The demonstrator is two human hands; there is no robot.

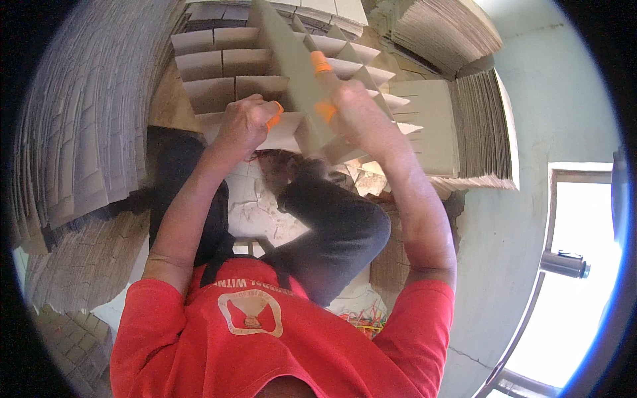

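A cardboard divider grid [245, 63] with several cells lies in front of me, its strips slotted crosswise. My right hand [358, 113] wears orange finger covers and grips a long cardboard strip [289, 56], which stands at a slant across the grid and is slightly blurred. At the grid's near left side is my left hand [244, 125], its fingers curled and an orange cover on one digit. It rests against the nearest cells; what lies inside its fingers is hidden.
Tall stacks of cardboard strips [86, 113] rise on the left. More stacked cardboard stands at the right [484, 132] and far right [444, 33]. Beyond these is a pale wall [531, 99] with a bright opening. Colourful strands [365, 322] lie beside my leg.
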